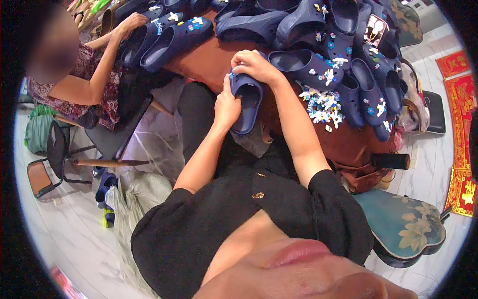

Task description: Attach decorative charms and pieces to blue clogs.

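Observation:
A navy blue clog [244, 118] is between my two hands, its open heel end toward me and its toe away from me. My left hand [228, 106] grips its left side, with the thumb or a finger pointing up near the toe. My right hand [253, 66] curls over the toe end, fingers bent and pressed to the upper; whether a small piece sits under them is hidden. Right of my right forearm lies a pile of small white, blue and yellow shoe charms [322, 105]. Beside it stands a navy clog with charms [311, 68] on its upper.
Many navy clogs [251, 27] crowd the far side of the brown-covered table [201, 65]. At the left a co-worker's hand [133, 23] touches another clog. A stool with a floral seat [406, 224] stands at the right. Clear plastic sheeting [144, 192] hangs at my left.

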A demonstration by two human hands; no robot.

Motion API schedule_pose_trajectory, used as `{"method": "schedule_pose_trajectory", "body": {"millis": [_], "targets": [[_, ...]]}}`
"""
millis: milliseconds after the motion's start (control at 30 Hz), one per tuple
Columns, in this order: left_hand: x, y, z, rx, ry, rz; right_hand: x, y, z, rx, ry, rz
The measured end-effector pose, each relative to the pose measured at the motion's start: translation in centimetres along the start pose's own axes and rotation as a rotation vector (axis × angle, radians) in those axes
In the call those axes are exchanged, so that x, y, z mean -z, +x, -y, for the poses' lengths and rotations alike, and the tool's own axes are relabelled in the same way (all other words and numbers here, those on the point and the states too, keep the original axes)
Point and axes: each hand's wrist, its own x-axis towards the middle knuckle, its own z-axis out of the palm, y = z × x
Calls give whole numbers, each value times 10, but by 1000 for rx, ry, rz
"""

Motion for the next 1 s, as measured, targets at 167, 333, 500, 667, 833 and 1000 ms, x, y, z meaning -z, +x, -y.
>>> {"method": "schedule_pose_trajectory", "body": {"millis": [167,333,500,667,833,1000], "targets": [[-2,0,2,18,18,19,-3,1,2,-25,48,43],[-2,1,3,22,29,19,-6,-1,5,119,-193,-44],[-2,0,1,-20,-9,-19,-13,-7,6,-74,142,-181],[-2,0,-1,22,49,-1,-19,-18,6,-186,331,-583],[-1,-1,-1,55,41,4,-23,-20,11,-236,250,-707],[-3,-2,0,31,-49,-40,-21,-22,11,-193,190,-681]]}}
